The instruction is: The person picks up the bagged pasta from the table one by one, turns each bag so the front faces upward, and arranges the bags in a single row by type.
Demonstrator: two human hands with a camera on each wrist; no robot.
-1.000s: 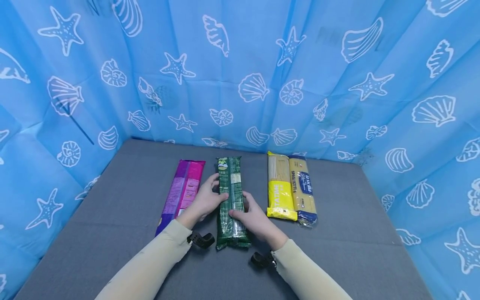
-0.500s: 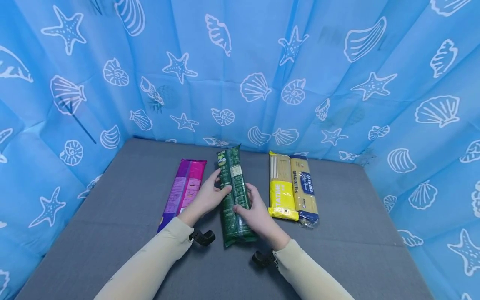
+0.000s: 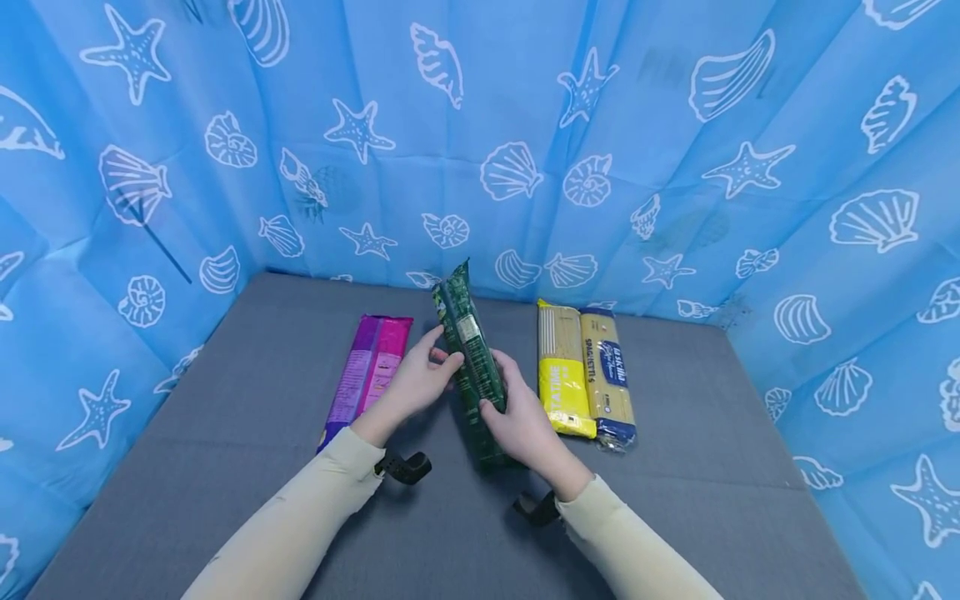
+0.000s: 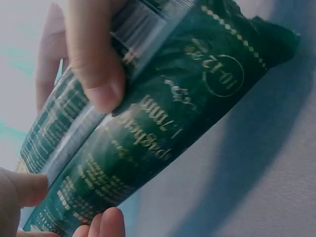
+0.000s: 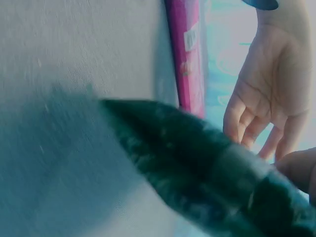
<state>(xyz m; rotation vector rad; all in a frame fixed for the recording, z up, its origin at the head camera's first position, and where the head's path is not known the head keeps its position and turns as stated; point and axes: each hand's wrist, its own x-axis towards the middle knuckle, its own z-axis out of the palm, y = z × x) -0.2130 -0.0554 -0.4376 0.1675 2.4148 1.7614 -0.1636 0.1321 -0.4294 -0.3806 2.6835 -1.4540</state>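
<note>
A long green spaghetti pack is raised off the table in the head view, tilted with its far end higher and leaning left. My right hand grips its right side, thumb on the upper face. On the left side, my left hand holds the pack between thumb and fingers. Close up in the left wrist view, the green wrapper shows a clear strip and gold print, with the right thumb pressing on it. The pack's lower end looks blurred in the right wrist view, and the right hand's other fingers are hidden behind it.
On the grey table, a purple and pink pack lies left of my left hand. To the right, a yellow noodle pack and a blue-ended spaghetti pack lie side by side. A blue shell-print curtain surrounds the back and sides.
The green spaghetti pack has been lifted from the table and tilted, its far end rising and its near end swinging right. Both hands have moved with it; the other packs stayed put.
</note>
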